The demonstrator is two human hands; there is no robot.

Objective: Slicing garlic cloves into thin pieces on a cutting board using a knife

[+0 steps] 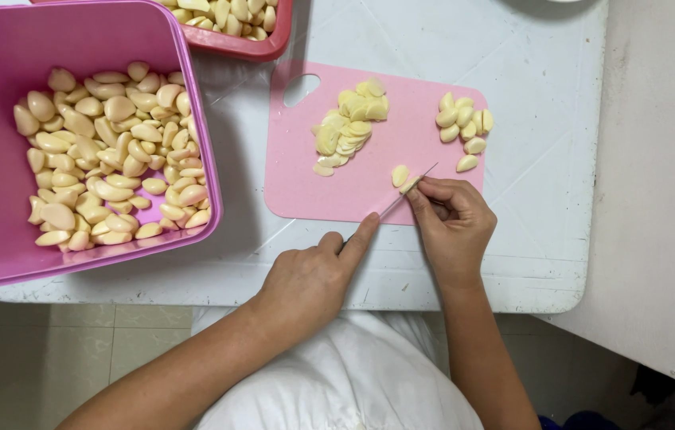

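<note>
Left hand [314,275] grips knife [405,193]; right hand [450,219] pinches pale garlic clove [409,183] near cutting board [369,195] front edge; bare board between piles.

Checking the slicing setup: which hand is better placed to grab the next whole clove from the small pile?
Likely right hand: it is nearer the whole cloves, while the left hand grips the knife.

Hands: left [314,275] on knife [405,193], right [450,219] on garlic clove [410,184].

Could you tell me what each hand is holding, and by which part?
Left hand grips the knife by its handle, forefinger along the blade's back. Right hand pins a garlic clove with fingertips.
</note>
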